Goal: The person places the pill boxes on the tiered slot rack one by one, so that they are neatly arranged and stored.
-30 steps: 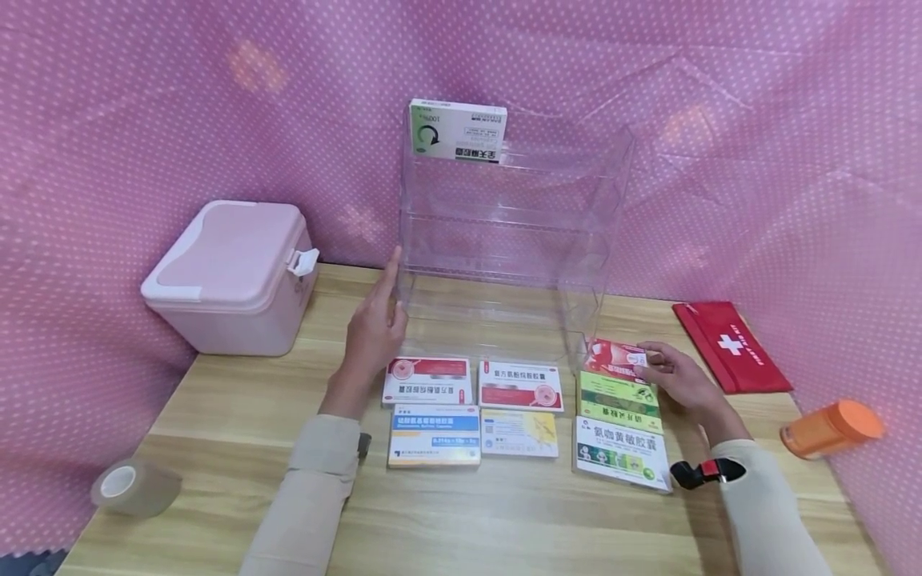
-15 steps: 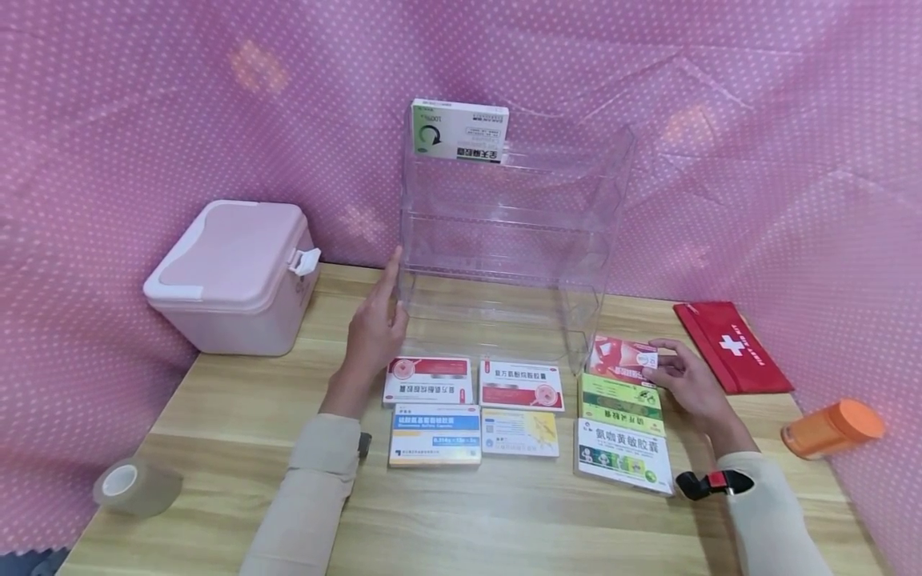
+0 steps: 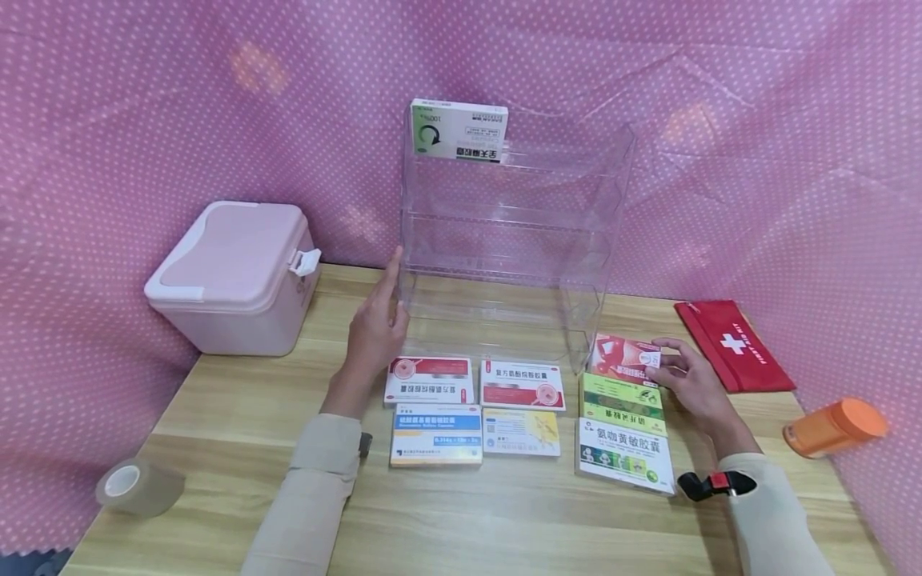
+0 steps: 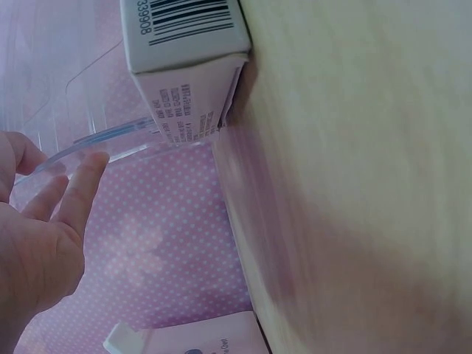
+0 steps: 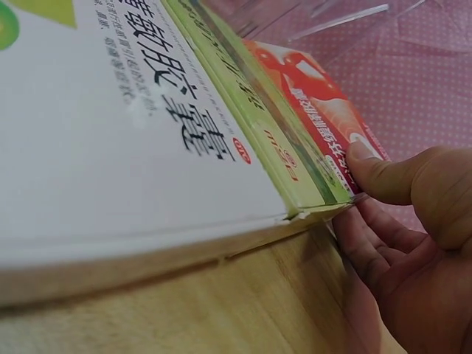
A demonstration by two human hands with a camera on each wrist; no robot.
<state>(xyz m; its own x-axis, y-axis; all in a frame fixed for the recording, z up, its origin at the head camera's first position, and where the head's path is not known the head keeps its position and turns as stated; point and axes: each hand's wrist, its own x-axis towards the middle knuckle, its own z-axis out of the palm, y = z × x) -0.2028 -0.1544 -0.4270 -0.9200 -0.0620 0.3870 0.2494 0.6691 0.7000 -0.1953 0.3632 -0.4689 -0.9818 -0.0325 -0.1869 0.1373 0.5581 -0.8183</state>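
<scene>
My right hand (image 3: 691, 382) pinches the right end of a red medicine box (image 3: 618, 358), thumb on its printed face and fingers beneath, as the right wrist view shows. That box tops a column with a green medicine box (image 3: 622, 402) and a white medicine box (image 3: 623, 453). Fingers extended, my left hand (image 3: 376, 330) rests at the left side of a clear tiered display rack (image 3: 497, 240). In the left wrist view its fingertips (image 4: 97, 161) meet the clear panel's edge. On the rack's top tier stands a white-and-green medicine box (image 3: 461, 132).
Before the rack lie two red-and-white boxes (image 3: 429, 382), a blue-and-white box (image 3: 435, 436) and a yellow-and-white box (image 3: 522, 433). A pink lidded chest (image 3: 234, 280) and a tape roll (image 3: 138, 488) stand left; a red first-aid pouch (image 3: 735, 346) and orange bottle (image 3: 834, 428) lie right.
My right hand and the red box have shifted slightly right, away from the rack's lower corner. The glare on the white box has faded. My left hand stays at the rack.
</scene>
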